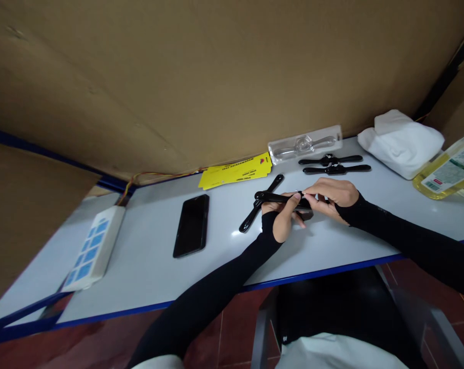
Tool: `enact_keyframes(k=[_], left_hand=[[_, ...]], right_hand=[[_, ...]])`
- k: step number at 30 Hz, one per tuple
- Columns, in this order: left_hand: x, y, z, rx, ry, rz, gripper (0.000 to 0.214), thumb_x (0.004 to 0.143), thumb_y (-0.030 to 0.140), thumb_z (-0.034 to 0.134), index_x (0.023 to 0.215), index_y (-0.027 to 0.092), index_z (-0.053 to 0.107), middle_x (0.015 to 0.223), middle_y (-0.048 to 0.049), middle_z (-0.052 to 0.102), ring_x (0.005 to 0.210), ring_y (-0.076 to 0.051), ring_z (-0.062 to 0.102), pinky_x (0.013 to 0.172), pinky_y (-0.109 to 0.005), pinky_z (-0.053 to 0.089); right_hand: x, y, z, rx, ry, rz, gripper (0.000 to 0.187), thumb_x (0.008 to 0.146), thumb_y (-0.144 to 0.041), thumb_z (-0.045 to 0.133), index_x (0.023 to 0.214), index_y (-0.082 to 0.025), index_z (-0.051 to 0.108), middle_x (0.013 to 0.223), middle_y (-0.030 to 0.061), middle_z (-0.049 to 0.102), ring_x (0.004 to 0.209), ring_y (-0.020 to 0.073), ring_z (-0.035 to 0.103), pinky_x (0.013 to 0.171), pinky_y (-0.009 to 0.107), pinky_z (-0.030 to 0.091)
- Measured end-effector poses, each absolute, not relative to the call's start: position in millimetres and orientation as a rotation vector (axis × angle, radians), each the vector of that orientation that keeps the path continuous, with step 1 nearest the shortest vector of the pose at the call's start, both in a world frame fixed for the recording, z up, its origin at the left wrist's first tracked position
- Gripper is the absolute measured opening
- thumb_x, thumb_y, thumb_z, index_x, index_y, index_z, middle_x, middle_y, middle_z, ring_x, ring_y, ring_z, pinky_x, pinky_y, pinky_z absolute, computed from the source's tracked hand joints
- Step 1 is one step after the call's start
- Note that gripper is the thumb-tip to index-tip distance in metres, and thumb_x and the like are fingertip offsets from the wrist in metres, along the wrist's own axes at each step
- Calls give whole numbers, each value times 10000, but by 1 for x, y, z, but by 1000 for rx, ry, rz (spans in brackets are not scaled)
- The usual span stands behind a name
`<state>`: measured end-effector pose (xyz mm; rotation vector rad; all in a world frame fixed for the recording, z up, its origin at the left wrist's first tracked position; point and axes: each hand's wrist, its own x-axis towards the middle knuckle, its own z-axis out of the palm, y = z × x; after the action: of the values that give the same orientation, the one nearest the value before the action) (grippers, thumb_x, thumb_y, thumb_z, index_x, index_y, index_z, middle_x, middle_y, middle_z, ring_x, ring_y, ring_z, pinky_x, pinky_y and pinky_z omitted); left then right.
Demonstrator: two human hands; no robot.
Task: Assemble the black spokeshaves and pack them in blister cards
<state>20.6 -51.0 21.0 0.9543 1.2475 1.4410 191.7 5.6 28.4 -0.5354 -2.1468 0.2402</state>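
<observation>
My left hand (285,218) is closed around a black spokeshave (272,197), its handle sticking out to the left above the table. At the middle of this tool my right hand (330,197) pinches with thumb and fingertips; what lies between them is too small to make out. Just beyond my left hand, another black spokeshave (255,211) lies slanted on the tabletop. Two more, a far spokeshave (330,160) and a near spokeshave (336,169), rest side by side behind my right hand. Yellow cards (235,172) printed "SPOKE SHAVE" are fanned out at the back.
A clear plastic blister pack (306,145) leans by the cardboard wall (216,77). Left of my hands lie a black phone (191,225) and a white power strip (93,248). At the right are a white cloth bundle (401,141) and a bottle of yellow liquid (449,166).
</observation>
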Motion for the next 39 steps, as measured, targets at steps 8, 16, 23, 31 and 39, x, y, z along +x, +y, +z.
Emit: enact_keyframes(k=[8,16,23,31,39], left_hand=[[20,-53,19,932,1235,1406,417,728,492,864,837,97,787,752,-113,761,560,-244,741,347,-296,570],[25,-57,15,1034,1258,1491,388,753,490,885,862,127,801,816,-59,743,426,-156,666,336,-253,530],[23,-57,9,1047,1241,1462,427,808,543,845,927,135,804,877,-79,749,539,-182,718,381,-269,569],[21,-56,16,933,1124,1400,493,786,576,850,889,101,764,750,-81,736,556,-205,716,428,-311,620],[25,-56,11,933,1196,1442,466,779,548,857,895,103,779,916,-108,767,555,-188,718,382,-283,597]], right_hand=[[187,2,26,-591,-2111,130,179,976,-170,613,887,-190,767,795,21,746,572,89,588,545,215,468],[187,-6,28,-677,-2041,526,120,964,-226,635,951,-195,751,801,1,757,558,80,596,536,207,467],[192,-9,34,-855,-1925,937,216,966,-353,685,838,-178,678,685,-12,704,494,85,609,432,184,390],[193,-4,29,-687,-2117,321,265,1025,-284,604,779,-192,645,685,-5,630,548,92,477,543,238,383],[187,-13,24,-692,-2094,-68,303,1016,-218,552,714,-203,572,616,-14,601,508,105,439,519,278,329]])
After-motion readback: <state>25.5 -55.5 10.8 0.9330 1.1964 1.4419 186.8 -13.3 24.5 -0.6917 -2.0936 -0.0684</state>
